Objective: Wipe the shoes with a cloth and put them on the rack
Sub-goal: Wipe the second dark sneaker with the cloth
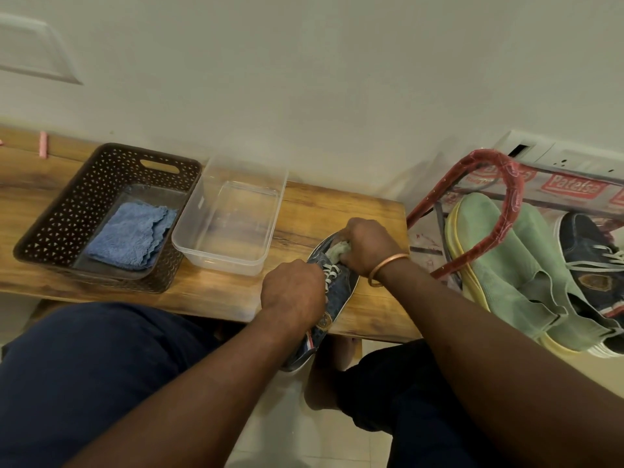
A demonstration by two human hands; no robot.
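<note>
The blue denim sneaker [342,291] — white laces — is lying at the tabletop [304,211] edge; the left hand [292,292] is gripping its middle, the right hand [368,246] is clutching a pale cloth [337,249] against its toe.

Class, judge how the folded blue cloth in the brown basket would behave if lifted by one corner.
The blue cloth looks soft and layered, so it would probably droop and unfold. Its fuzzy nap suggests it is light and should grip fingers, not slip.
</note>
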